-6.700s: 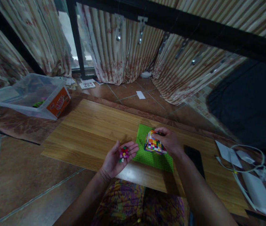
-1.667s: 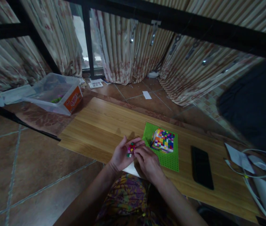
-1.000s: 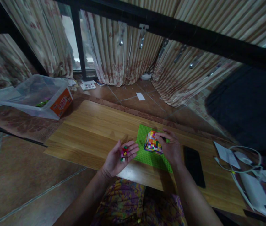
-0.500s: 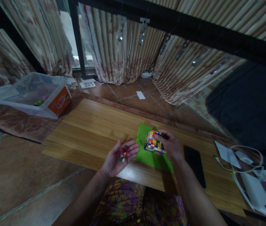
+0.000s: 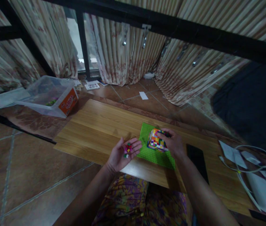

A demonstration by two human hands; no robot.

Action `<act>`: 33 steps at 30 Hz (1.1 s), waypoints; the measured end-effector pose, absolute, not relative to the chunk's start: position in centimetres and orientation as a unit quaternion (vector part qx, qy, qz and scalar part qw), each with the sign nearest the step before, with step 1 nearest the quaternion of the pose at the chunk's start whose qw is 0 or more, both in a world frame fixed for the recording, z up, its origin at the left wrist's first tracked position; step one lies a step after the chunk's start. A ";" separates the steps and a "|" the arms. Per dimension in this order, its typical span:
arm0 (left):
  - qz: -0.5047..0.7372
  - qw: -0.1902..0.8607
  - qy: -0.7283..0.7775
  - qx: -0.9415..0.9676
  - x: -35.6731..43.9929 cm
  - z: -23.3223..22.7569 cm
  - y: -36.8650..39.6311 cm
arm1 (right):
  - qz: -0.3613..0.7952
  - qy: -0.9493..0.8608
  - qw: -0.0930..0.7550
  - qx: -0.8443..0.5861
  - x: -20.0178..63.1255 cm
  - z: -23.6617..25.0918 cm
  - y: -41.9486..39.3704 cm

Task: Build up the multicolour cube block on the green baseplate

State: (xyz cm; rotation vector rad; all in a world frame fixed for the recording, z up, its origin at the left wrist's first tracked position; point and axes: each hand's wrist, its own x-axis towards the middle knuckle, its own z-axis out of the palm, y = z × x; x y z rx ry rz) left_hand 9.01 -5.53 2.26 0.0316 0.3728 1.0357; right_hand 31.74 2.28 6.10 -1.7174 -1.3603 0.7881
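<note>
My left hand (image 5: 124,154) lies palm up over the table's near side, fingers stretched out. Several small building bricks (image 5: 128,148), red, pink, yellow, green and white, rest on its palm. To the right, a multicoloured block of building bricks (image 5: 155,142) stands on a green baseplate (image 5: 157,159). My right hand (image 5: 174,143) reaches over the block's top right side, thumb and fingers bent together against it. Whether a loose brick is between those fingertips is hidden.
The wooden table (image 5: 95,125) carries a black phone-like slab (image 5: 197,160) right of the baseplate. White cables (image 5: 252,172) and a white device (image 5: 263,194) lie at the right end. A clear plastic bin (image 5: 45,94) with an orange label stands beyond the left end.
The whole view has shifted slightly, so the scene sits a little farther right. Both hands keep nearly the same places relative to the block and the baseplate.
</note>
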 end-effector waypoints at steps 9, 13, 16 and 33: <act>0.507 0.846 0.163 0.019 8.9 1.9 -5.5 | 0.298 -0.749 0.335 -0.488 25.2 7.5 -5.8; 0.511 0.845 0.159 0.027 9.0 1.9 -5.5 | 0.299 -0.759 0.288 -0.502 22.7 5.4 -7.9; 0.509 0.843 0.171 0.035 9.0 2.0 -5.5 | 0.273 -0.758 0.268 -0.528 21.8 4.6 -8.1; 0.492 0.851 0.182 0.039 8.8 2.0 -5.3 | 0.328 -0.709 0.348 -0.519 24.2 6.4 -6.8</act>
